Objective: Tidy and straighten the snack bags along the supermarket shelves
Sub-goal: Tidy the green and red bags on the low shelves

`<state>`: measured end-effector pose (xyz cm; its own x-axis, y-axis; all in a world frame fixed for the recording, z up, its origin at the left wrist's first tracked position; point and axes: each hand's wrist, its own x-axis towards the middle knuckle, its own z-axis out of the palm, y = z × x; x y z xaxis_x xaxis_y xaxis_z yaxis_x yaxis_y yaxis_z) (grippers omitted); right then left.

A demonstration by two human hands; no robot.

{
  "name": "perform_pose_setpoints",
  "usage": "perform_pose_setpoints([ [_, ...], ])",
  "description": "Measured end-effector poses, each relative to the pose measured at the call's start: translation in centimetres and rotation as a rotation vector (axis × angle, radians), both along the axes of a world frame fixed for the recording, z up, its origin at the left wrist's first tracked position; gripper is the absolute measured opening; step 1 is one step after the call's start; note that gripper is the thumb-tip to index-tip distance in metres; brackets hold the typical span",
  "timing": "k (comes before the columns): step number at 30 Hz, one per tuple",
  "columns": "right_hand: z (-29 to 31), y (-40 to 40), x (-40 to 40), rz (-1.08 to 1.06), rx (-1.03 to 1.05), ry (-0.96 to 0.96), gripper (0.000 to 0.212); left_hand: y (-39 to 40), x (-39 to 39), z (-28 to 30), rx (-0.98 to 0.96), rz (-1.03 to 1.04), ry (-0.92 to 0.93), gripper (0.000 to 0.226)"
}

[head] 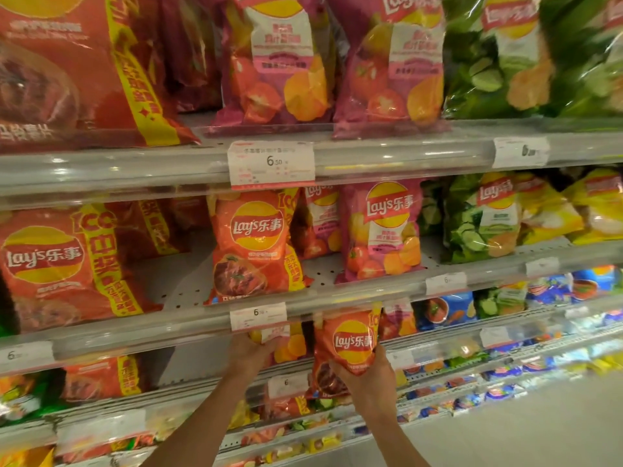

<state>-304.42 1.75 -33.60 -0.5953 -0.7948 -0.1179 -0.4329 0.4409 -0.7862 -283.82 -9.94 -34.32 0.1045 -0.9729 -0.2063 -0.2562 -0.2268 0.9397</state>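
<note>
My right hand (369, 375) grips the lower edge of an orange-red chip bag (347, 345), held upright in front of the third shelf down. My left hand (251, 353) reaches into the same shelf and holds a pink tomato-flavour bag (286, 342), whose top is hidden behind the shelf rail. Above, on the middle shelf, an orange-red bag (253, 247) and a pink bag (382, 230) stand upright, with a gap on the bare shelf board (182, 281) to their left.
Clear plastic shelf rails (371, 298) with price tags (258, 316) run across each level. Large red bags (64, 264) fill the left, green bags (482, 217) and yellow bags (593, 207) the right, blue bags (448, 308) lower right. Grey floor (539, 433) lies at bottom right.
</note>
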Motion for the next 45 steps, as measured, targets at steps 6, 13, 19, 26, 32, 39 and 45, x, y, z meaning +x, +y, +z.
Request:
perform_pose_setpoints([
  [6,0.0,0.8,-1.0,0.027,0.023,-0.019,0.094,-0.8,-1.9,-1.1,0.020,-0.035,-0.016,0.061],
  [13,0.5,1.4,1.5,0.085,-0.010,-0.025,0.087,-0.4,-1.4,-0.9,0.134,-0.149,-0.044,0.046],
  [19,0.5,0.8,7.0,0.155,-0.002,-0.031,0.099,3.1,4.0,-0.9,-0.044,-0.322,-0.319,0.050],
  [26,1.1,-1.4,15.1,0.254,-0.026,-0.094,0.112,7.2,14.5,-1.7,-0.319,-0.266,-0.931,0.051],
  [32,1.5,-5.5,21.9,0.290,-0.053,-0.009,0.097,9.1,21.5,-2.1,-0.261,-0.296,-1.226,0.071],
  [39,0.2,-9.7,25.8,0.222,0.012,0.160,0.092,9.2,22.8,-3.8,-0.086,-0.361,-1.210,0.079],
  [45,-1.8,-9.8,27.2,0.211,-0.003,0.187,0.101,9.1,22.9,-4.0,-0.059,-0.351,-1.150,0.081],
])
